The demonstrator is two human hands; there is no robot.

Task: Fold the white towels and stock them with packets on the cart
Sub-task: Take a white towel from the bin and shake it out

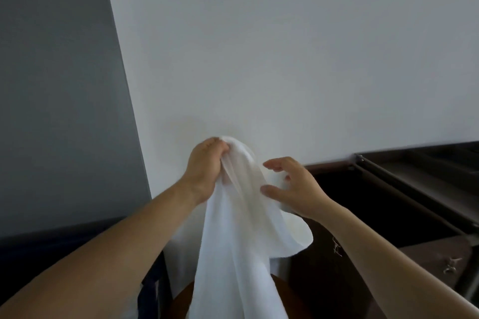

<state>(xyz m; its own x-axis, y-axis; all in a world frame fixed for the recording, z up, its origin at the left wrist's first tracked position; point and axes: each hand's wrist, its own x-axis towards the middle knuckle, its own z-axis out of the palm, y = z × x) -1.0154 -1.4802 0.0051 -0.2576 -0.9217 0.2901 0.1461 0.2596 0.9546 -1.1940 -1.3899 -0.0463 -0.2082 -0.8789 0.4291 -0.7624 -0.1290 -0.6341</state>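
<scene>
We judge the task barely begun: the white towel [238,241] hangs unfolded in mid-air before the wall [285,46], left hand [206,166] bunching its top in a tight grip, right hand [295,189] spread against its edge, folding and stocking both outstanding.

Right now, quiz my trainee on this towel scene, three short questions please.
1. True or false: the white towel lies folded flat on a surface.
2. Fill in: the ___ hand grips the towel's bunched top.
3. The fingers of the right hand are: A spread by the towel; B clenched in a fist; C out of view.
Key: 1 false, it hangs from the left hand; 2 left; 3 A.
</scene>
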